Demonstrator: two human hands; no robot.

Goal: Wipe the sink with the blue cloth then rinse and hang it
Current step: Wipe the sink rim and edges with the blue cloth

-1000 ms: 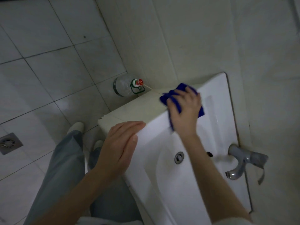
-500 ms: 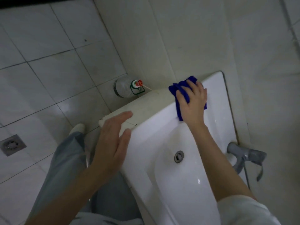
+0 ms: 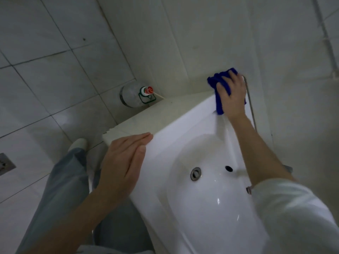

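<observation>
A white ceramic sink (image 3: 185,129) runs from the middle of the view to the lower right, with its drain (image 3: 195,173) and overflow hole (image 3: 229,168) in the bowl. The blue cloth (image 3: 218,102) lies bunched on the sink's far corner by the wall. My right hand (image 3: 231,96) lies flat on the cloth, fingers spread, pressing it on the rim. My left hand (image 3: 122,162) rests flat with straight fingers on the sink's near left edge and holds nothing. My right arm hides the tap.
A clear plastic jug (image 3: 132,97) with a red cap and green handle stands on the tiled floor beside the wall, left of the sink. A tiled ledge (image 3: 146,118) adjoins the sink. A floor drain (image 3: 5,164) is at the far left. My legs stand below the sink.
My right hand has slid the blue cloth along the rim to the sink's far corner at the wall. My left hand has settled flat on the sink's near edge.
</observation>
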